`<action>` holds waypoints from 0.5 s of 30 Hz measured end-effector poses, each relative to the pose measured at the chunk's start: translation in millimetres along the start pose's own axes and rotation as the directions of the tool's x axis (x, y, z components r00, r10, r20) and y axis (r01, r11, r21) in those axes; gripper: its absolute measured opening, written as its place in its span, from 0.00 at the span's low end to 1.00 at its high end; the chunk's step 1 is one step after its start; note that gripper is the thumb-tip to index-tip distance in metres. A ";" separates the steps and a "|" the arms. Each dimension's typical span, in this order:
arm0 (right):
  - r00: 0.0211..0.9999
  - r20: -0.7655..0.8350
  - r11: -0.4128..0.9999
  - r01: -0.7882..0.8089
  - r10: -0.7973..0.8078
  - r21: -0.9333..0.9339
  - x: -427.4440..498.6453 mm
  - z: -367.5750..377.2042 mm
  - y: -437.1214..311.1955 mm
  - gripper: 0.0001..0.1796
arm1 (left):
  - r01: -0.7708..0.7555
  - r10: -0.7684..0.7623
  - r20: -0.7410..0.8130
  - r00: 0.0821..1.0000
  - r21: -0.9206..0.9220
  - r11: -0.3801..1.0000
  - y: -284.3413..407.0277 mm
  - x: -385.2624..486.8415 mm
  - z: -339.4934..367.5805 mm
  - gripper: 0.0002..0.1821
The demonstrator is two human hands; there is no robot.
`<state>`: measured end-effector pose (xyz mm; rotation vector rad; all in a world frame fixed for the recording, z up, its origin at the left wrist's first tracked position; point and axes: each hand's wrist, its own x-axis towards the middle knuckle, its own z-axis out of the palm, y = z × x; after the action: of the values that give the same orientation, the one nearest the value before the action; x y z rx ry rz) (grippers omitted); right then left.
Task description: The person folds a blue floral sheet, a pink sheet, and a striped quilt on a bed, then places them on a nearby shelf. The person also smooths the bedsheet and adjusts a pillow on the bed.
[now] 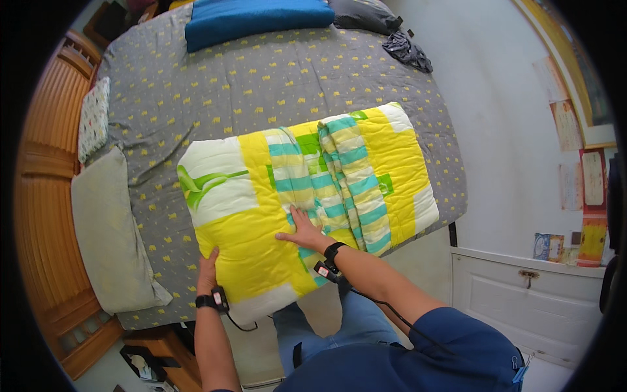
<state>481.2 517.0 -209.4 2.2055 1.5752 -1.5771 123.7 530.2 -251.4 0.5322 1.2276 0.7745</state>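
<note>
A padded yellow, white and green quilt lies folded at the near edge of a bed, its striped turquoise and cream side showing in folds near the middle. My left hand is at the quilt's left edge, thumb on top; its fingers are hidden, so its grip cannot be told. My right hand rests on the quilt beside the striped fold with its fingers spread. Both wrists wear black straps with small cabled devices.
The bed has a grey sheet with yellow figures. A blue folded cloth, a dark grey pillow and a crumpled grey cloth lie at the far side. Pale pillows line the wooden headboard.
</note>
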 end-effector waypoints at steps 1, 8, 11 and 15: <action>0.998 0.011 0.998 -0.059 0.059 0.015 -6.9 -5.7 3.9 0.75 | -0.032 0.031 0.013 0.999 0.079 0.996 18.7 -14.1 30.8 0.26; 0.826 -0.130 0.657 0.522 -0.549 0.544 -108.3 -79.1 -13.1 0.73 | -0.411 0.404 0.080 0.911 0.227 0.883 116.3 -107.1 203.4 0.26; 0.755 -0.184 0.485 0.566 -0.629 0.666 -184.0 -154.7 23.5 0.71 | -0.455 0.435 0.135 0.890 0.320 0.831 155.4 -154.2 329.7 0.26; 0.771 -0.177 0.397 0.493 -0.612 0.774 -248.0 -267.7 132.6 0.70 | -0.465 0.399 0.257 0.880 0.298 0.834 162.0 -186.2 518.4 0.26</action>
<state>766.5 413.2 32.6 1.7399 1.9427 -3.0965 558.3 513.7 123.5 1.1877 1.0853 0.8643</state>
